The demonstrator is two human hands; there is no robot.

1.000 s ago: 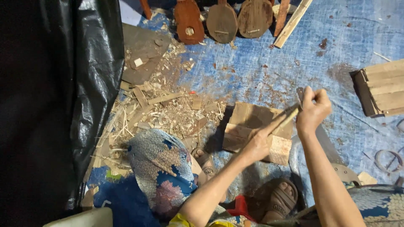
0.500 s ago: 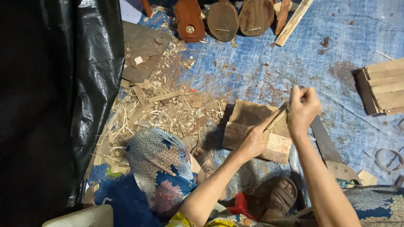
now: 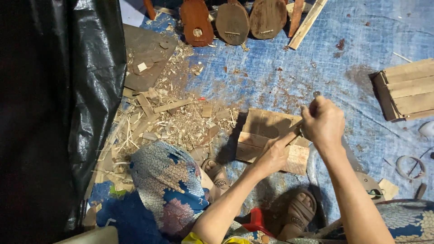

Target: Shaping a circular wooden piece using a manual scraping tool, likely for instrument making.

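My left hand point(image 3: 273, 158) holds the lower end of a thin wooden stick point(image 3: 294, 127) and rests it on a block of wood point(image 3: 262, 131) lying on the blue tarp. My right hand point(image 3: 323, 124) is closed around the handle of a large knife point(image 3: 316, 94), right at the stick's upper end. The blade runs down under my right forearm and is mostly hidden. Both hands are close together over the block's right side.
Wood shavings and offcuts point(image 3: 172, 119) pile up left of the block. Three small carved instrument bodies point(image 3: 233, 20) lie at the top. A slatted wooden box point(image 3: 407, 88) sits at the right, black plastic sheeting point(image 3: 58, 113) at the left. My sandalled feet point(image 3: 217, 174) flank the block.
My right hand with the knife has moved left and down along the stick toward my left hand. The left hand and the block have stayed put.
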